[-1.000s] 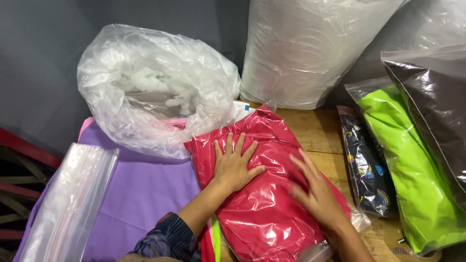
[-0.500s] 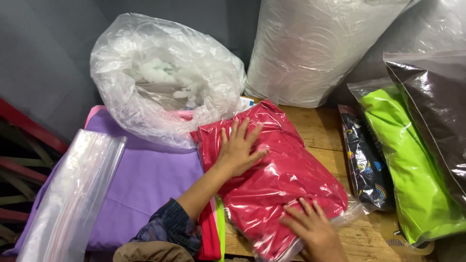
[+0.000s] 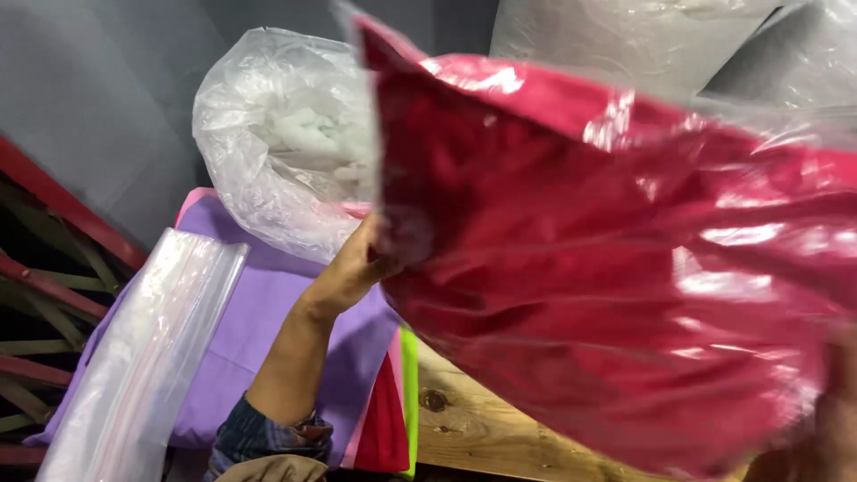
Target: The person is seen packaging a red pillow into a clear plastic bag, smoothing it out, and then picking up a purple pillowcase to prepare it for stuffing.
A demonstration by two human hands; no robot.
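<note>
From the head camera, we see a red cloth sealed in a clear plastic bag lifted off the wooden table and held close to the lens, filling the right side of the view. Our left hand grips its left edge with fingers curled around it, while our right hand shows only as a blur at the lower right corner, so we cannot tell its grip. Behind sits a large crumpled clear bag of white stuffing; below lie purple cloth and a stack of clear flat bags.
</note>
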